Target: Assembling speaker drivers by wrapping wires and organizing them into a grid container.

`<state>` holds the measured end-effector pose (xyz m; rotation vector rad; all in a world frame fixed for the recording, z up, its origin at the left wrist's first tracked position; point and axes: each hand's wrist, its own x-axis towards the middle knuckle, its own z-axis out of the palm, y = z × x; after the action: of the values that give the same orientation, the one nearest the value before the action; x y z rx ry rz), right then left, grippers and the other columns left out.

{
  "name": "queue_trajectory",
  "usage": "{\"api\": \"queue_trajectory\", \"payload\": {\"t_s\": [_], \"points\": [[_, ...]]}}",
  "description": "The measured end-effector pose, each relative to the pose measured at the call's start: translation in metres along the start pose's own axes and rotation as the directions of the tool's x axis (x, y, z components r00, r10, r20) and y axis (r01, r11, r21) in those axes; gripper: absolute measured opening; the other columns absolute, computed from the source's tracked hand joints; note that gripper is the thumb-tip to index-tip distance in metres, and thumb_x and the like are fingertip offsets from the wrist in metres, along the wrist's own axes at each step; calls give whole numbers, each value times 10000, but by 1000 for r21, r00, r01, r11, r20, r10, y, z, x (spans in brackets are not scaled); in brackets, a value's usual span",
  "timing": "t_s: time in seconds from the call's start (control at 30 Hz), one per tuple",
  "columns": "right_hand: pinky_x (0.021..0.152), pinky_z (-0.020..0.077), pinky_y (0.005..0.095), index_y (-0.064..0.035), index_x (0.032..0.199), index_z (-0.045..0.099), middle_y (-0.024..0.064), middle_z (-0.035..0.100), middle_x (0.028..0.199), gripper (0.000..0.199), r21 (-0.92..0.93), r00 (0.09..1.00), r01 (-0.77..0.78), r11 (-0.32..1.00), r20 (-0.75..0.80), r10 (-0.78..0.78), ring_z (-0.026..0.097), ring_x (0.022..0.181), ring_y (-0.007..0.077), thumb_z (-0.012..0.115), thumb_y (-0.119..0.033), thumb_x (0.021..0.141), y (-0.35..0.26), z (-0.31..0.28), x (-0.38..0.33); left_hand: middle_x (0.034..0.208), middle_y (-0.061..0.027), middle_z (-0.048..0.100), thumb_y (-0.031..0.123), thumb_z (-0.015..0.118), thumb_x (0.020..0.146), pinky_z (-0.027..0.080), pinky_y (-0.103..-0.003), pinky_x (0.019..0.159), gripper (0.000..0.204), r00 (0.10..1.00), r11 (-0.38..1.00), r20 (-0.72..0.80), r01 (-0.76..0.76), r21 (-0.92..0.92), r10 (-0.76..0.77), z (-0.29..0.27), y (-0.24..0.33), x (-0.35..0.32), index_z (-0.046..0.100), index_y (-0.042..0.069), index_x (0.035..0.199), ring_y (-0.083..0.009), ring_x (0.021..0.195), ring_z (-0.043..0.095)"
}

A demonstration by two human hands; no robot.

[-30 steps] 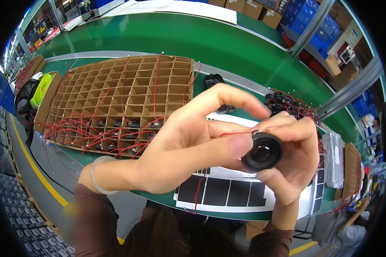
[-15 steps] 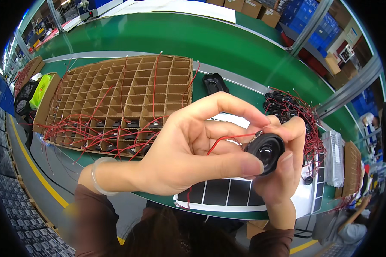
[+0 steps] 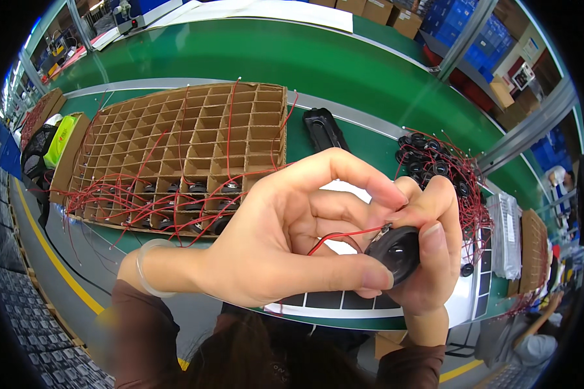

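Observation:
Between both hands, above the bench, is a small round black speaker (image 3: 396,254) with a shiny domed centre. My left hand (image 3: 266,236) is closed on it, thumb along its lower left rim and index finger reaching over to its top edge. My right hand (image 3: 431,253) grips the other side with bent fingers and thumb. A red wire (image 3: 344,233) runs from the metal terminal at the speaker's upper edge back into my left palm. Beneath the hands lies a white sheet with black rectangles (image 3: 321,300), mostly covered by them.
To the left stands a cardboard divider box (image 3: 237,139), its near cells holding speakers with tangled red wires. A heap of wired speakers (image 3: 435,152) lies at right, near clear plastic trays (image 3: 505,236). A black moulded part (image 3: 324,129) rests behind my hands. Beyond runs a green conveyor (image 3: 253,55).
The speaker has tilted, showing its face at a steeper angle, and shifted slightly left and down. Both hands keep hold of it.

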<state>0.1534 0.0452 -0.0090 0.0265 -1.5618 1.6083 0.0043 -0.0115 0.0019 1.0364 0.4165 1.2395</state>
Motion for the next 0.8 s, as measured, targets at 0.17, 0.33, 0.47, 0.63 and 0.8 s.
{"api": "queue_trajectory", "payload": {"t_s": [0.17,0.33,0.47,0.63,0.8], "points": [[706,389,247,30,848,423,147,485,880,140,20,1000,-2,1000,-9,2,480,754,129,390,-105,825,1,1,0,1005,-212,479,-137,573,616,497,-290,705,529,999,1000,-19,27,14,-26,0,1,0,291,-53,1056,-231,926,509],[690,376,232,14,796,444,116,496,824,115,32,989,-136,990,-50,137,466,734,113,391,-84,824,-3,-2,4,1012,-211,471,-145,563,618,523,-278,647,524,993,992,-60,104,78,-99,0,6,3,290,-52,1055,-233,925,507],[670,389,226,5,791,437,109,496,813,92,-79,991,-137,987,-14,137,471,754,113,406,-76,819,-6,-3,5,1014,-216,468,-144,555,625,523,-273,642,521,995,990,-36,95,107,-91,-2,5,2,290,-45,1062,-241,925,507],[580,432,254,-7,791,406,155,473,767,345,-90,974,-198,976,-127,186,487,647,166,330,-341,834,-10,8,11,996,-221,477,-125,552,627,522,-280,630,547,989,997,-127,79,-4,-79,1,6,4,276,-46,1092,-255,889,529],[659,443,287,17,847,405,184,469,849,433,-25,963,-266,964,-52,265,508,719,210,294,-402,834,-14,3,8,968,-222,494,-56,550,642,518,-266,601,586,1000,1000,-25,17,10,-17,-2,4,3,249,-51,1144,-277,805,564]]}}
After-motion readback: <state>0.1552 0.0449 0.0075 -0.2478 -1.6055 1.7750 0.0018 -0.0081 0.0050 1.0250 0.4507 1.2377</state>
